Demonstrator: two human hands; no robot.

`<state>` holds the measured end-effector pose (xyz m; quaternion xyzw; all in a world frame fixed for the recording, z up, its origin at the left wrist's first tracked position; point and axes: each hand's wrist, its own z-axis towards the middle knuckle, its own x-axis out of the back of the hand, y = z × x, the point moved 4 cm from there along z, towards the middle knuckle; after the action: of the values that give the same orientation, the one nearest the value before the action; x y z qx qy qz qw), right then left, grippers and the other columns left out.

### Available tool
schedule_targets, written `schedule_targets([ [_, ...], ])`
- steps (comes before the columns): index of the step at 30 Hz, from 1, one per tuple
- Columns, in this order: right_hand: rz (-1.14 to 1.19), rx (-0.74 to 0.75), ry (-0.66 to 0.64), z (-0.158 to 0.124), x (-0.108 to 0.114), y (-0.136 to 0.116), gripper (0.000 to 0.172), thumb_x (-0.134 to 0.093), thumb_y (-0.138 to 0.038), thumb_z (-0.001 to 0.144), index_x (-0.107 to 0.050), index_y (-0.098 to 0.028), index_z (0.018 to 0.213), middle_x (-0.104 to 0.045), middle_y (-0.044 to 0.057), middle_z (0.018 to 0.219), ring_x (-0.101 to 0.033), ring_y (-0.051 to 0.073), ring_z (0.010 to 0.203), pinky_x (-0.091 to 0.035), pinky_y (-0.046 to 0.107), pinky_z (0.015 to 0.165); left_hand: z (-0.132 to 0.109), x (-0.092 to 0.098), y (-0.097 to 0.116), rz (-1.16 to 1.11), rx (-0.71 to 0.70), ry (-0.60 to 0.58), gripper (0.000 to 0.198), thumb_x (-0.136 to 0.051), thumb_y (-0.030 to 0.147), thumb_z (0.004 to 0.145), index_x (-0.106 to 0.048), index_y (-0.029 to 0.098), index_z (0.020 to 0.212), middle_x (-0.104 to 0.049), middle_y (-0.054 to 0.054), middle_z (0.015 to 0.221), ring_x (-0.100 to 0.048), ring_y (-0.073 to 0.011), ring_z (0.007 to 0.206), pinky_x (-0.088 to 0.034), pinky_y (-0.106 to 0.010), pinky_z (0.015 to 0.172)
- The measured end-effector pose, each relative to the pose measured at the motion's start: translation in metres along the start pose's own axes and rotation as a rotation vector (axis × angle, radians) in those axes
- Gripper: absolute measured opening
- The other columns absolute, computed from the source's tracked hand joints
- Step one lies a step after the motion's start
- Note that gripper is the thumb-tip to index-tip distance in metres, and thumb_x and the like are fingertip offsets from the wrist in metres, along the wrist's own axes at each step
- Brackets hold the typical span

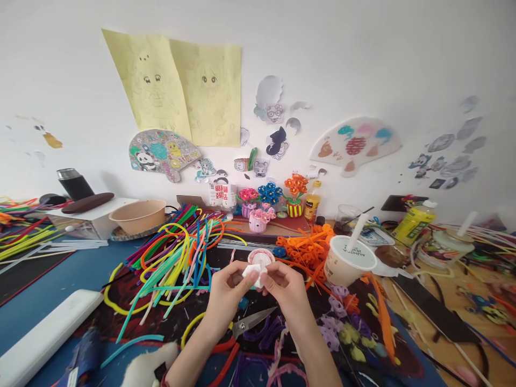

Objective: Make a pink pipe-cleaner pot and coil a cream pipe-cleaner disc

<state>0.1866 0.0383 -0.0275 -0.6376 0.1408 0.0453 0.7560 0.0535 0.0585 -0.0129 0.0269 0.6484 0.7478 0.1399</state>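
1 white bit (253,270), 1 scissors (250,321). L hand (227,290) & R hand (285,287) both closed, pinching it btwn fingertips, above scissors.

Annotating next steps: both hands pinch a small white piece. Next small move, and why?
Probably press the white piece against the pink-rimmed round piece right behind it. The left hand and right hand both pinch at that spot, fingertips meeting.

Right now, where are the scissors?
In the head view, the scissors lie bottom centre on the dark mat, just beneath the left hand and right hand pinching a small white craft piece, blades pointing right.
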Motion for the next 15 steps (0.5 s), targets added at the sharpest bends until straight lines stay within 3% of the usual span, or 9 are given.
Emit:
schedule_targets([
  [15,-0.224,0.123,0.121,-0.0051,-0.0005,-0.0092,0.028,-0.073,-0.041,0.078,-0.062,-0.018,0.066,-0.062,-0.001,0.057,-0.057,0.014,0.053,-0.044,0.024,0.053,0.004,0.0021,-0.0029,0.14,-0.059,-0.069,0.024,-0.073,0.036,0.077,-0.07,0.013,0.078,-0.068,-0.002,0.072,-0.064,-0.0144,0.067,-0.052,-0.022,0.064],
])
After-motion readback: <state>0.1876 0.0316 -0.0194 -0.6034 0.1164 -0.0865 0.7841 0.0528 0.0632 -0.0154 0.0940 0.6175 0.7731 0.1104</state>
